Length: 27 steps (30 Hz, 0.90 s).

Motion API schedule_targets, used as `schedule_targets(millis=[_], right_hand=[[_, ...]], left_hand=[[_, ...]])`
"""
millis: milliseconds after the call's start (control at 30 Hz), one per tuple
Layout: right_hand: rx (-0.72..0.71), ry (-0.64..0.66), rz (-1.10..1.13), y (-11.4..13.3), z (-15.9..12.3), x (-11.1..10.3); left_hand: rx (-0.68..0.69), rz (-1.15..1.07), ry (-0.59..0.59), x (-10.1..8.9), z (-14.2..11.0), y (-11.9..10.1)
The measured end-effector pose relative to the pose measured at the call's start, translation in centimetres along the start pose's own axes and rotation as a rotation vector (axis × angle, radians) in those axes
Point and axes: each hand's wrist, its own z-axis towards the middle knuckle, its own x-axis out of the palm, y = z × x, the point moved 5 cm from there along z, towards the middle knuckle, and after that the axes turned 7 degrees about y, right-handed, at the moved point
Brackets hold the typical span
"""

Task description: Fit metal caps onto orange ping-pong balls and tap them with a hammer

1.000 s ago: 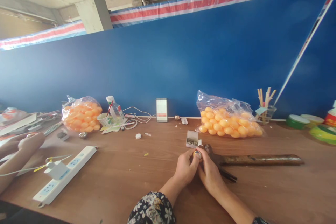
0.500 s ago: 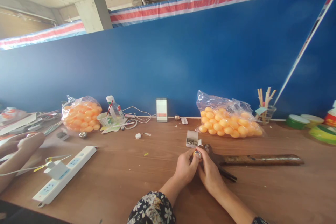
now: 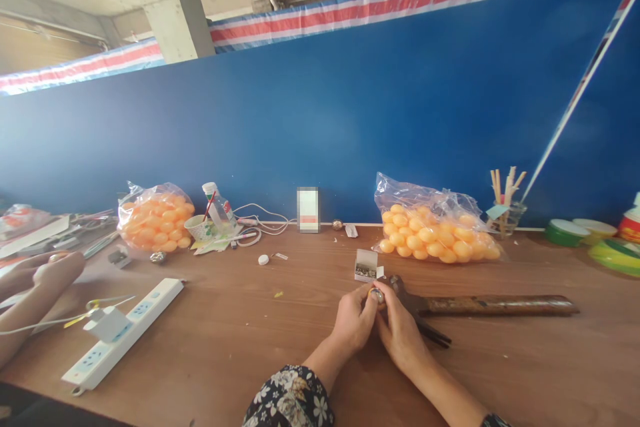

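My left hand (image 3: pixel 354 319) and my right hand (image 3: pixel 399 328) meet at the fingertips around a small ball with a shiny, silvery surface (image 3: pixel 377 294). Both are closed on it, and the fingers hide most of it. Just beyond them stands an open small white box (image 3: pixel 367 265) with many tiny metal pieces inside, too small to name surely. Right beside my right hand lies a claw hammer (image 3: pixel 500 305), its rusty brown handle pointing right and its claw partly behind my hand.
Bags of orange balls stand at the right (image 3: pixel 430 237) and left (image 3: pixel 157 220). Silvery balls (image 3: pixel 158 257) lie on the wooden table (image 3: pixel 225 347). A white power strip (image 3: pixel 125 333) lies near another person's hands (image 3: pixel 55 273). A bottle (image 3: pixel 219 207), a cup and cables stand behind.
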Motion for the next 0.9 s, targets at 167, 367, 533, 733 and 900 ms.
schedule_targets(millis=[167,367,533,733,900], right_hand=[[0.004,0.011,-0.011,-0.04,0.0,0.06],[0.01,0.02,-0.014,0.12,0.01,0.0],[0.007,0.005,-0.024,-0.08,-0.01,0.07],[0.002,0.004,-0.025,-0.25,-0.04,0.1],[0.0,0.011,-0.037,0.04,0.07,0.03]], left_hand=[[-0.005,-0.005,-0.004,0.0,-0.02,-0.08],[0.006,-0.035,0.008,0.01,-0.02,-0.19],[0.002,-0.043,-0.002,-0.05,0.01,-0.08],[-0.009,-0.037,-0.004,-0.01,0.04,0.02],[-0.011,-0.059,-0.004,0.05,0.11,0.18]])
